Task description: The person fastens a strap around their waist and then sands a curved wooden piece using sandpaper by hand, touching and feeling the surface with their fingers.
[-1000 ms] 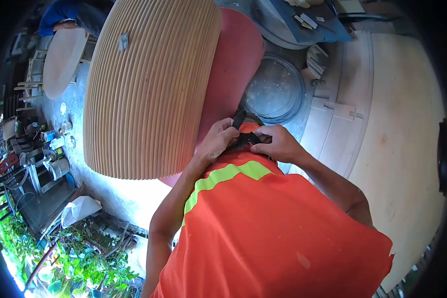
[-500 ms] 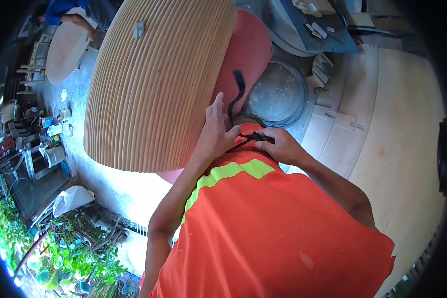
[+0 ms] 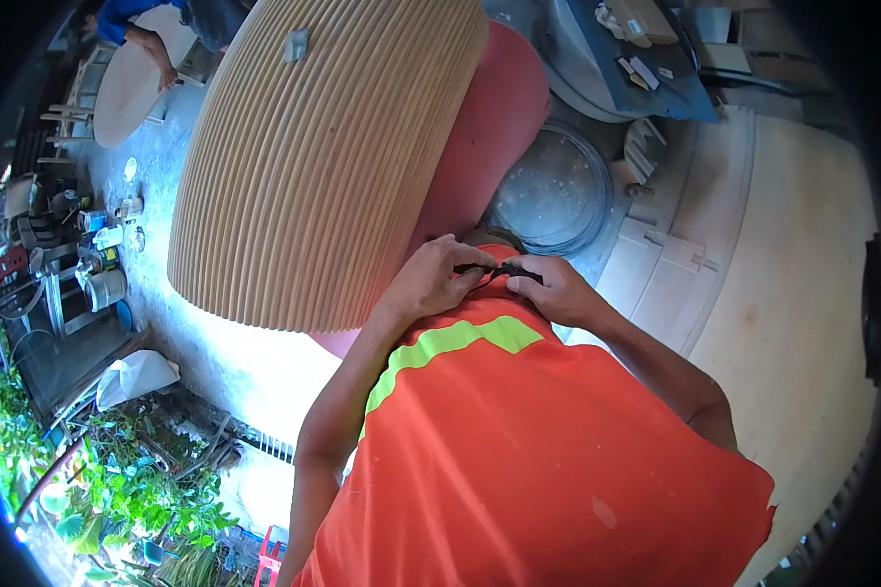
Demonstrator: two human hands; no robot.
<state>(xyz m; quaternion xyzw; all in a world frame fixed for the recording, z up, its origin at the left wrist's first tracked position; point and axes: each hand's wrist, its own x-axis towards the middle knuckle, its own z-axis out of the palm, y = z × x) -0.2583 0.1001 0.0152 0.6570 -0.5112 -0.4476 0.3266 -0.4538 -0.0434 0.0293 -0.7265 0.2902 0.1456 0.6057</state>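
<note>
Both hands meet at the waist over an orange apron with a yellow-green stripe. My left hand is closed in a pinch on a black strap. Opposite it, my right hand pinches the same dark strap, close to where it bunches in the middle. Its loose ends are mostly hidden by my fingers. Just beyond my left hand stands a large curved piece of ribbed wood slats, with a pink panel along its right side.
A coil of wire lies on the floor ahead. To the right is a pale wooden panel. At the upper left a person's hand rests by an oval board. Cans and plants are at left.
My left hand, spread beside the upright strap end before, has closed on the strap and come down nearer my right hand. The strap end no longer sticks up. The view has shifted slightly.
</note>
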